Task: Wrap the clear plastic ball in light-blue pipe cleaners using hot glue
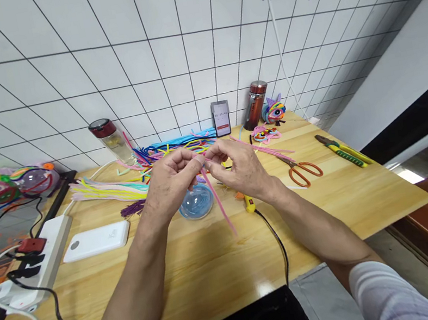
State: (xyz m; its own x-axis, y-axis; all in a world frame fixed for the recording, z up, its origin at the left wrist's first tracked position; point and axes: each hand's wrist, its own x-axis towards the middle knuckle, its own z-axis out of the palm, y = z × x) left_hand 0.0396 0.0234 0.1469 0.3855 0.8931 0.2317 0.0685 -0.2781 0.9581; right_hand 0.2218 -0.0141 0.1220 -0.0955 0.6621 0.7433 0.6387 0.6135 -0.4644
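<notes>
A pink pipe cleaner [221, 205] hangs down from between my two hands, its lower end loose above the table. My left hand [172, 181] pinches it with thumb and forefinger. From the other side, my right hand [237, 167] has its fingertips closed on the same pipe cleaner, close against the left ones. Just below the hands sits a clear, bluish round plastic dome [195, 203]. A yellow-handled tool with a black cord [250, 204], perhaps a glue gun, lies beneath my right hand, mostly hidden.
Orange-handled scissors [305, 172] and green-yellow pliers [343, 151] lie at right. Bundles of coloured pipe cleaners [109, 189] spread behind. A phone [221, 119] stands between two bottles, one red [256, 105]. At left are a white power bank [96, 241] and power strip [43, 261].
</notes>
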